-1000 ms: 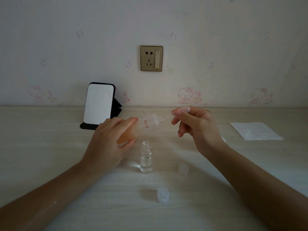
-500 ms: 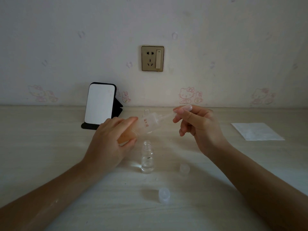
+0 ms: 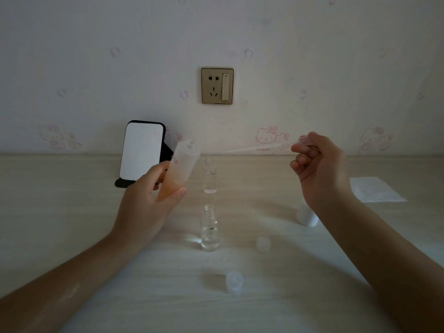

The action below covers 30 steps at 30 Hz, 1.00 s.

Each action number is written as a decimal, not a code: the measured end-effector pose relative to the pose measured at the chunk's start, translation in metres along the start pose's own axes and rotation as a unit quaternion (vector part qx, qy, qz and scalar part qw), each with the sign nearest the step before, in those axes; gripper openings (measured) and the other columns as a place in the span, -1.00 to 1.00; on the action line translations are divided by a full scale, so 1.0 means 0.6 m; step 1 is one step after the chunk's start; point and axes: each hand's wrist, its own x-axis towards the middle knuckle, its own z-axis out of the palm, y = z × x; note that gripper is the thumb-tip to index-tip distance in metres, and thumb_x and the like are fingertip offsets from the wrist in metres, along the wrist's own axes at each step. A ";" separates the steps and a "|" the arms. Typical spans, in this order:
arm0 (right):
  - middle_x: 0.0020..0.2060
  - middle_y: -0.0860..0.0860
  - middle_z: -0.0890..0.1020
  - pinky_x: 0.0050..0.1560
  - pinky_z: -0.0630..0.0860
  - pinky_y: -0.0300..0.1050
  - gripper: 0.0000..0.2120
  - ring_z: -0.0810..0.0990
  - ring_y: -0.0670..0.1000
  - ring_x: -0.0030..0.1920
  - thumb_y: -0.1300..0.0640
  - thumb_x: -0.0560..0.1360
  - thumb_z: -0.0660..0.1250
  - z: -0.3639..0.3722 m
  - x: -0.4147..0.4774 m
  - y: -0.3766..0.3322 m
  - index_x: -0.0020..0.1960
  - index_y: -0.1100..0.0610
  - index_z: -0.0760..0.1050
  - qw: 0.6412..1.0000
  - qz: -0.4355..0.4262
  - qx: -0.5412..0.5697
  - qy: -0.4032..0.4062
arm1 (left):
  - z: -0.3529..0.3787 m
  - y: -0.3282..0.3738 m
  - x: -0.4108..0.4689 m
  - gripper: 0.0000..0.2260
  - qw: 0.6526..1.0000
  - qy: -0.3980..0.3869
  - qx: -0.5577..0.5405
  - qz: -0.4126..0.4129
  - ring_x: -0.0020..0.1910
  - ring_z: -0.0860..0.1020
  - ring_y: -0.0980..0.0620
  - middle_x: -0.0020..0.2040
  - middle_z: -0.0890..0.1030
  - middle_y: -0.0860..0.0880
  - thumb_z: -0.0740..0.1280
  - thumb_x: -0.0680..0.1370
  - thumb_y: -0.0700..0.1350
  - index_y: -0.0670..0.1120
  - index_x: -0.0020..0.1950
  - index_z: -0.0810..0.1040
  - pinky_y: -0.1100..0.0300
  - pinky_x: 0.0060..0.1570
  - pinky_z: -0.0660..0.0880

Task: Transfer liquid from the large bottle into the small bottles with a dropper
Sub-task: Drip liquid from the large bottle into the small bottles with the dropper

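Observation:
My left hand [image 3: 146, 203] grips the large translucent bottle [image 3: 179, 171], which has orange liquid in its lower part and leans with its open neck up and to the right. My right hand [image 3: 317, 169] pinches the bulb end of a clear dropper [image 3: 254, 148]; its thin tip points left, clear of the large bottle's neck. Two small clear bottles stand uncapped on the table between my hands: the nearer one [image 3: 210, 228] and the farther one [image 3: 209, 176].
Two small clear caps [image 3: 263, 243] [image 3: 234, 282] lie on the pale wooden table [image 3: 72, 212]. A white cap [image 3: 306, 216] stands under my right wrist. A phone on a black stand [image 3: 141, 152] leans at the back left; a white tissue [image 3: 374, 189] lies right.
My right hand drew the dropper out of the large bottle and moved right and up. My left hand tipped the large bottle more upright. The farther small bottle came into view.

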 end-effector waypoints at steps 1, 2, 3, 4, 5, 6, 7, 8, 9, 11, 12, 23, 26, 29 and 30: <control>-0.37 0.06 0.57 -0.40 0.46 -0.21 -0.87 0.42 -0.07 -0.47 0.21 0.60 0.32 0.000 0.000 0.001 -0.13 0.16 0.52 1.000 0.002 -0.001 -0.001 | 0.001 -0.002 0.000 -0.60 1.000 0.006 -0.010 -0.011 0.06 0.61 0.29 0.06 0.66 0.39 0.48 0.46 0.15 0.42 0.25 0.49 0.22 0.03 0.49; -0.37 0.06 0.57 -0.41 0.46 -0.21 -0.86 0.41 -0.07 -0.47 0.21 0.61 0.31 0.001 0.000 0.003 -0.13 0.17 0.52 1.000 0.002 -0.004 -0.004 | 0.002 -0.005 0.000 -0.60 0.999 0.010 -0.020 -0.023 0.04 0.62 0.27 0.05 0.67 0.39 0.49 0.45 0.16 0.37 0.25 0.49 0.24 0.01 0.49; -0.37 0.06 0.57 -0.42 0.45 -0.20 -0.85 0.41 -0.07 -0.48 0.20 0.62 0.30 0.002 -0.001 0.005 -0.13 0.18 0.52 1.000 0.002 -0.010 -0.009 | 0.003 -0.008 0.000 -0.61 0.999 0.010 -0.031 -0.035 0.00 0.64 0.24 0.04 0.68 0.37 0.50 0.45 0.16 0.33 0.23 0.50 0.26 -0.05 0.51; -0.37 0.06 0.58 -0.43 0.45 -0.20 -0.83 0.41 -0.07 -0.48 0.20 0.62 0.30 0.002 -0.002 0.008 -0.14 0.18 0.53 1.000 0.001 -0.016 -0.015 | 0.005 -0.012 0.001 -0.63 0.998 0.006 -0.044 -0.043 -0.06 0.68 0.20 0.04 0.70 0.33 0.53 0.46 0.13 0.30 0.21 0.51 0.30 -0.12 0.53; -0.37 0.06 0.58 -0.43 0.45 -0.19 -0.83 0.42 -0.07 -0.48 0.20 0.62 0.30 0.002 -0.003 0.010 -0.14 0.18 0.53 0.999 -0.001 -0.023 -0.022 | 0.007 -0.015 0.001 -0.63 0.997 -0.003 -0.056 -0.048 -0.10 0.71 0.17 0.03 0.72 0.30 0.57 0.48 0.08 0.29 0.20 0.51 0.35 -0.17 0.54; -0.37 0.06 0.59 -0.43 0.46 -0.19 -0.83 0.42 -0.07 -0.48 0.19 0.62 0.30 0.002 -0.003 0.012 -0.13 0.18 0.54 0.999 -0.004 -0.029 -0.029 | 0.009 -0.017 0.001 -0.62 0.997 -0.013 -0.062 -0.053 -0.13 0.73 0.14 0.03 0.72 0.27 0.59 0.50 0.02 0.28 0.21 0.51 0.34 -0.19 0.56; -0.36 0.06 0.60 -0.43 0.46 -0.18 -0.83 0.42 -0.07 -0.48 0.19 0.62 0.30 0.002 -0.003 0.013 -0.13 0.19 0.54 0.999 -0.006 -0.032 -0.035 | 0.010 -0.019 0.002 -0.61 0.996 -0.019 -0.064 -0.057 -0.15 0.74 0.12 0.03 0.73 0.25 0.59 0.52 -0.01 0.26 0.23 0.51 0.29 -0.18 0.58; -0.36 0.06 0.60 -0.43 0.46 -0.18 -0.83 0.42 -0.06 -0.48 0.19 0.62 0.30 0.002 -0.003 0.014 -0.13 0.19 0.54 0.999 -0.007 -0.034 -0.038 | 0.011 -0.022 0.003 -0.59 0.996 -0.022 -0.063 -0.060 -0.16 0.74 0.11 0.04 0.73 0.24 0.59 0.52 -0.01 0.23 0.26 0.51 0.23 -0.16 0.59; -0.36 0.06 0.60 -0.43 0.46 -0.18 -0.83 0.42 -0.06 -0.48 0.19 0.63 0.30 0.001 -0.003 0.015 -0.13 0.18 0.54 0.999 -0.007 -0.035 -0.040 | 0.011 -0.024 0.004 -0.58 0.996 -0.024 -0.060 -0.062 -0.16 0.75 0.11 0.05 0.73 0.25 0.59 0.52 0.00 0.23 0.28 0.50 0.19 -0.15 0.60; -0.36 0.06 0.61 -0.42 0.46 -0.18 -0.83 0.42 -0.06 -0.48 0.18 0.63 0.30 0.001 -0.002 0.015 -0.13 0.18 0.53 0.998 -0.007 -0.037 -0.041 | 0.012 -0.028 0.004 -0.56 0.996 -0.033 -0.057 -0.064 -0.16 0.74 0.13 0.06 0.71 0.28 0.59 0.50 0.05 0.24 0.29 0.49 0.14 -0.13 0.62; -0.35 0.06 0.61 -0.42 0.46 -0.18 -0.83 0.42 -0.06 -0.48 0.18 0.63 0.30 0.000 -0.002 0.015 -0.14 0.18 0.53 0.998 -0.006 -0.038 -0.041 | 0.012 -0.028 0.003 -0.54 0.995 -0.038 -0.061 -0.066 -0.13 0.74 0.14 0.07 0.70 0.29 0.58 0.47 0.11 0.23 0.29 0.48 0.13 -0.09 0.63; -0.38 0.07 0.58 -0.42 0.44 -0.18 -0.82 0.40 -0.05 -0.48 0.19 0.61 0.29 0.002 -0.004 0.008 -0.16 0.18 0.53 0.999 -0.007 -0.024 -0.035 | -0.039 0.041 -0.034 -0.80 0.984 -0.031 -0.159 0.075 -0.26 0.54 -0.06 -0.26 0.59 -0.04 0.29 0.61 0.05 -0.04 -0.10 0.58 0.10 -0.21 0.45; -0.40 0.07 0.57 -0.43 0.43 -0.20 -0.80 0.40 -0.05 -0.49 0.21 0.61 0.28 0.002 -0.004 0.006 -0.18 0.18 0.52 0.999 -0.004 -0.018 -0.029 | -0.021 0.058 -0.052 -0.58 0.980 -0.175 -0.074 0.052 0.06 0.60 0.04 0.09 0.68 0.08 0.41 0.48 0.35 0.12 0.19 0.62 0.24 0.08 0.45; -0.42 0.06 0.56 -0.43 0.43 -0.20 -0.78 0.39 -0.05 -0.49 0.21 0.62 0.28 0.002 -0.005 0.006 -0.20 0.18 0.52 0.999 -0.007 -0.016 -0.028 | -0.006 0.061 -0.062 -0.32 0.975 -0.221 -0.018 0.032 0.24 0.53 0.22 0.27 0.61 0.26 0.51 0.29 0.47 0.31 0.35 0.49 0.47 0.15 0.36; -0.42 0.05 0.56 -0.44 0.42 -0.20 -0.78 0.39 -0.05 -0.49 0.21 0.62 0.27 0.002 -0.005 0.006 -0.20 0.18 0.51 0.999 -0.007 -0.016 -0.029 | -0.002 0.059 -0.064 -0.31 0.972 -0.233 -0.010 0.024 0.26 0.53 0.26 0.28 0.61 0.29 0.54 0.27 0.45 0.37 0.35 0.46 0.48 0.15 0.36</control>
